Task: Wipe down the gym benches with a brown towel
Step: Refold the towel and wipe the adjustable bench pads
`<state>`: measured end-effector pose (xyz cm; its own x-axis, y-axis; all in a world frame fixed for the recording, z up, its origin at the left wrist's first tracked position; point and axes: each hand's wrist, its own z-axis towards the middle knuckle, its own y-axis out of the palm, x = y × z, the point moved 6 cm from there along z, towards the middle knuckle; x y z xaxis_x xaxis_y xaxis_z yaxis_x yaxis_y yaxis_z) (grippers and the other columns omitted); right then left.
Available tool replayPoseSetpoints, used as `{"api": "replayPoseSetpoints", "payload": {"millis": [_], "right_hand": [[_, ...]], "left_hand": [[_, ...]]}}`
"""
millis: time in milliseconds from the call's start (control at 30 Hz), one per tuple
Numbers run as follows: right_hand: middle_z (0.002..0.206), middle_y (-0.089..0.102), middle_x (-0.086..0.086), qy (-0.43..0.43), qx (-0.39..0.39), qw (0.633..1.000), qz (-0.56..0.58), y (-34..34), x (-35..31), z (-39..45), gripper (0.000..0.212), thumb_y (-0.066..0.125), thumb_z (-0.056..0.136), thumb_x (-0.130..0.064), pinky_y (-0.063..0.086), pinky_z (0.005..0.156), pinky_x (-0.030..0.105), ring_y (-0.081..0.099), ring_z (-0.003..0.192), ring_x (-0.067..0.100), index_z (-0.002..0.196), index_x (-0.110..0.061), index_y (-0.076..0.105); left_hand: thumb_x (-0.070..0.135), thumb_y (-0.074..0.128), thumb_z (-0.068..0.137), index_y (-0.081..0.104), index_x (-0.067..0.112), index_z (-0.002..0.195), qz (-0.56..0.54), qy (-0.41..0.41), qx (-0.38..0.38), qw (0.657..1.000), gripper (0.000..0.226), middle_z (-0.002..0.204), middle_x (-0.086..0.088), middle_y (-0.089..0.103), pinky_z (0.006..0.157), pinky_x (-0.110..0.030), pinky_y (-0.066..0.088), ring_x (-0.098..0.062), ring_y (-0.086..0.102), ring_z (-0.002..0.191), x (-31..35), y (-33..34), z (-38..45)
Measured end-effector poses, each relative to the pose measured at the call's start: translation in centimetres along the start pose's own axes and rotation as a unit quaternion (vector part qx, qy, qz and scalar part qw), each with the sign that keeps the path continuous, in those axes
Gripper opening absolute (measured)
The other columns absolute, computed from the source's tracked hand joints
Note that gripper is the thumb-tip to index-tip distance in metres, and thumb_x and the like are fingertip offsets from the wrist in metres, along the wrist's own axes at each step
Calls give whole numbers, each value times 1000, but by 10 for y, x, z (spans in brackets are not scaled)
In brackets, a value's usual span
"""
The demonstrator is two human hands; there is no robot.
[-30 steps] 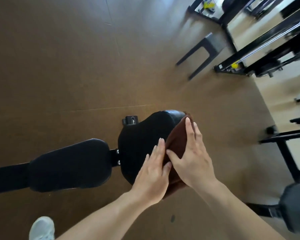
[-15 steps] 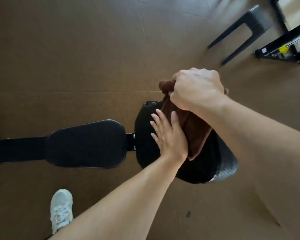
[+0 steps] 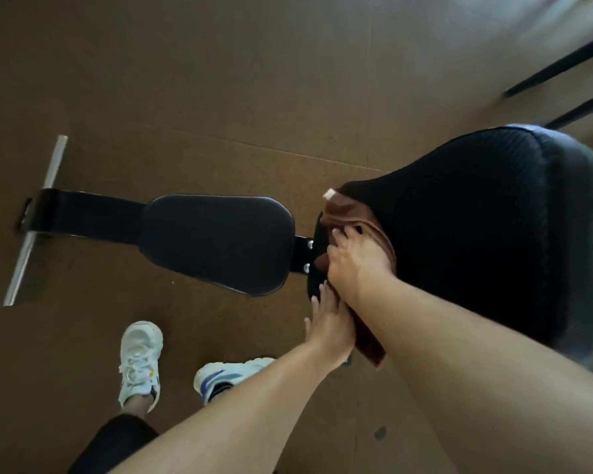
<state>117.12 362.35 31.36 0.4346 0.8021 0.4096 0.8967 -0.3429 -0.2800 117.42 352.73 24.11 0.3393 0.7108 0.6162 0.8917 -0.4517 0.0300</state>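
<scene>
Both forearms are bare, with no sleeves, and no watch or ring shows on the left hand (image 3: pixel 329 328) or the right hand (image 3: pixel 353 265). The left shoe (image 3: pixel 139 362) is white with white laces and a small yellow mark. The right shoe (image 3: pixel 228 374) is white with blue accents. A dark trouser leg (image 3: pixel 113 443) ends above the ankle.

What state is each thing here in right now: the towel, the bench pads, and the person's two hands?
Brown towel: bunched, draped over the lower edge of the back pad, one end hanging down.
Back pad: tilted up, partly covered by the towel.
Seat pad: flat, bare, untouched.
Right hand: on top of the towel, pressing it to the back pad.
Left hand: fingers straight, against the towel's hanging part at the pad's edge.
</scene>
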Motion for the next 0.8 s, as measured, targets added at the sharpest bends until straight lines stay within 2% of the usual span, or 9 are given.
{"api": "replayPoseSetpoints", "payload": {"millis": [133,233,267,333,433,533,667,700,800], "right_hand": [[171,23,16,-49,-3,999,-8,16,-26,24,61,58,105,-36,3,128,55,12,160,37,160,-22,36],[174,16,12,-65,-6,998,-15,25,-27,50,61,55,107,-31,0,127,57,6,161,36,163,-30,29],[175,13,12,-67,-1,998,-17,24,-24,58,61,51,108,-32,-1,127,57,5,161,36,164,-32,27],[175,8,14,-37,5,999,-6,19,-10,75,59,45,111,-35,-1,128,56,1,161,38,165,-31,24],[172,-4,26,92,3,996,4,10,24,106,64,45,110,-39,-1,125,63,-4,158,50,167,-21,20],[170,7,31,159,-8,987,-19,8,29,133,69,50,106,-45,-2,117,78,1,153,62,165,-17,25],[172,7,27,68,-31,995,-64,34,-40,147,79,38,100,-68,-13,111,84,-6,154,60,165,-27,18],[173,6,25,37,-55,994,-91,48,-67,144,81,40,97,-71,-19,105,85,-10,154,60,164,-32,16],[173,5,24,-7,-99,983,-152,85,-132,116,95,58,91,-65,-27,88,87,-12,155,55,166,-19,21]], "left_hand": [[45,22,111,0,31,165,-60,-25,-7,998,60,173,3,-1,127,-56,3,-26,-6,160,-33,10,-9],[67,27,98,4,52,159,-154,-46,3,987,67,169,3,26,125,-55,18,-28,18,158,-43,10,-7],[70,28,97,4,52,160,-164,-53,-2,985,70,168,4,30,125,-53,20,-26,23,156,-47,8,-5],[69,28,100,0,45,162,-167,-61,-11,984,72,169,4,27,126,-51,17,-24,21,157,-54,-1,-4],[70,30,101,-3,47,161,-153,-48,9,987,72,171,10,14,127,-52,12,-23,11,159,-74,-24,0],[68,35,101,1,50,160,-147,-48,42,987,71,172,10,11,127,-53,14,-24,9,159,-94,-51,0],[63,35,103,3,51,160,-104,-70,79,989,67,172,10,12,125,-54,17,-26,12,159,-116,-75,-8],[60,36,104,3,50,160,-98,-74,82,989,66,172,9,12,125,-52,17,-25,13,159,-120,-77,-11],[42,43,108,6,45,162,-85,-77,78,990,65,172,8,14,125,-47,17,-23,15,158,-121,-78,-23]]}}
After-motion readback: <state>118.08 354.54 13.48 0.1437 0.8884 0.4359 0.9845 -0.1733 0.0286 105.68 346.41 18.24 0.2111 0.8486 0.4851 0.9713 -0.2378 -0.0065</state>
